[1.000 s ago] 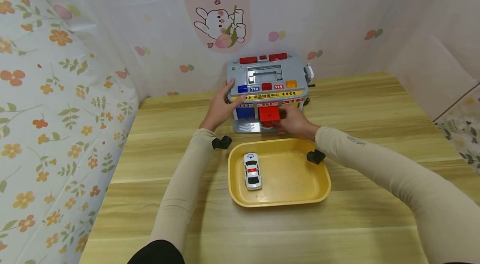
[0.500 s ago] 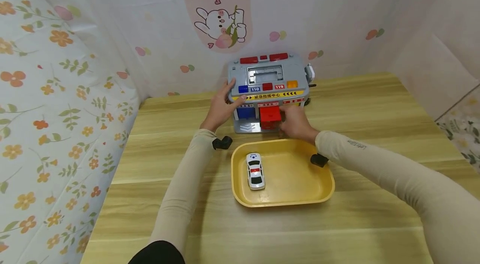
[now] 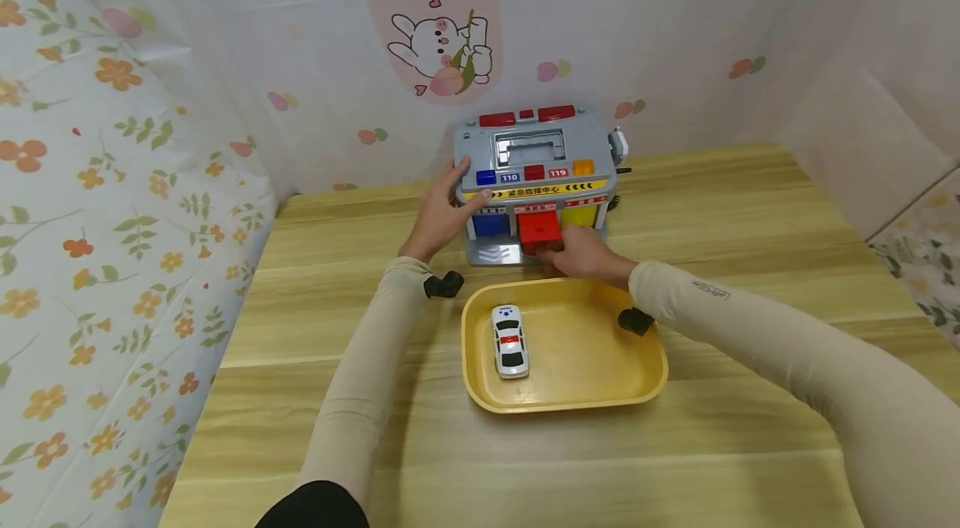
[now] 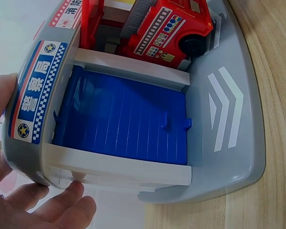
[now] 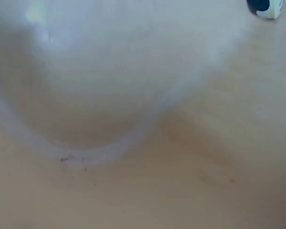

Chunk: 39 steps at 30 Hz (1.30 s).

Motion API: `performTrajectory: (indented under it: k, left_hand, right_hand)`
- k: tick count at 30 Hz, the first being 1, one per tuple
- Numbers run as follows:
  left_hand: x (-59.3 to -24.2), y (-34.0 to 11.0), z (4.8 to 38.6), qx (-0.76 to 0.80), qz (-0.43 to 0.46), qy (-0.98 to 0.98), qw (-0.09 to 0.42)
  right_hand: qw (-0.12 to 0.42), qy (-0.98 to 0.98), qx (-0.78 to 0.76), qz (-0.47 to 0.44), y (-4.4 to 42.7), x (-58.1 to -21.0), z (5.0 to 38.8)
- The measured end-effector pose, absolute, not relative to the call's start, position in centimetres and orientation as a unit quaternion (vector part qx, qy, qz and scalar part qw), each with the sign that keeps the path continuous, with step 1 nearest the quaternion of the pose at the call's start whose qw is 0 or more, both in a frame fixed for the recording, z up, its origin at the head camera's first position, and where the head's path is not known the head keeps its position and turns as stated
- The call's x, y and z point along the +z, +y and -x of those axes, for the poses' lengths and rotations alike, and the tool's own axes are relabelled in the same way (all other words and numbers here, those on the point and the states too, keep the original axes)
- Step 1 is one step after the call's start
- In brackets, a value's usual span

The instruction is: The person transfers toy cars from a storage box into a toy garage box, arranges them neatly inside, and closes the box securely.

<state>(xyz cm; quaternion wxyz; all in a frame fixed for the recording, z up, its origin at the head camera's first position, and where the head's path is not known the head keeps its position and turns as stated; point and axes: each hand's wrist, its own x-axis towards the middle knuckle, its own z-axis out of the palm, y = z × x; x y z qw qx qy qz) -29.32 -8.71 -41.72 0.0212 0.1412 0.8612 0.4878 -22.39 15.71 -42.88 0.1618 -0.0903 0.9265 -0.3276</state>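
Note:
A grey toy station (image 3: 592, 128) stands at the table's back, with a blue door (image 3: 491, 225) and a yellow door (image 3: 579, 216). My left hand (image 3: 442, 216) holds its left end, thumb on the front edge; the left wrist view shows the curled fingers (image 4: 69, 202) beside the blue door (image 4: 124, 119). A red fire truck (image 3: 540, 232) sticks out of the middle bay. At its front right corner my right hand (image 3: 585, 253) grips it with thumb and finger; part of the grip is hidden. The left wrist view shows the truck (image 4: 167, 36) side-on, by a raised red door (image 4: 89, 24).
In front of the station lies a yellow tray (image 3: 562, 408) with a white toy police car (image 3: 510, 342) at its left. The right forearm passes over the tray's right back corner. Wooden table (image 3: 300, 328) surrounds them; a printed cloth (image 3: 637, 28) hangs behind.
My right hand has shifted from the truck's right side toward its front, uncovering the yellow door. The tray with the car sits slightly farther right than a second ago. My left hand has stayed put.

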Motion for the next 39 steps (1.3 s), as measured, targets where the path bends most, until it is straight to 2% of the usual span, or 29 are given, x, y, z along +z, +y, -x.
performTrajectory:
  k: [2, 8, 23, 26, 31, 39]
  left_hand:
    - [-41.8, -8.7, 29.4, 0.485, -0.145, 0.862, 0.022]
    - [-41.9, -8.6, 29.4, 0.486, -0.151, 0.86, 0.017]
    - [-41.7, -8.8, 29.3, 0.491, -0.148, 0.858, 0.024]
    - [-41.8, -8.7, 29.3, 0.492, -0.146, 0.858, 0.022]
    - [-41.8, -8.7, 29.2, 0.49, -0.151, 0.858, 0.013]
    - [-41.7, -8.8, 29.2, 0.482, -0.148, 0.863, 0.009]
  right_hand:
    - [0.2, 0.91, -0.35, 0.101, 16.1, -42.9, 22.5]
    - [0.264, 0.871, -0.386, 0.152, 17.5, -42.6, 22.7]
    - [0.318, 0.844, -0.406, 0.145, 18.9, -40.2, 23.9]
    - [0.306, 0.854, -0.394, 0.147, 19.5, -39.2, 23.9]
    - [0.257, 0.879, -0.363, 0.174, 20.1, -36.7, 23.2]
    - [0.097, 0.917, -0.296, 0.248, 19.0, -33.5, 22.3]
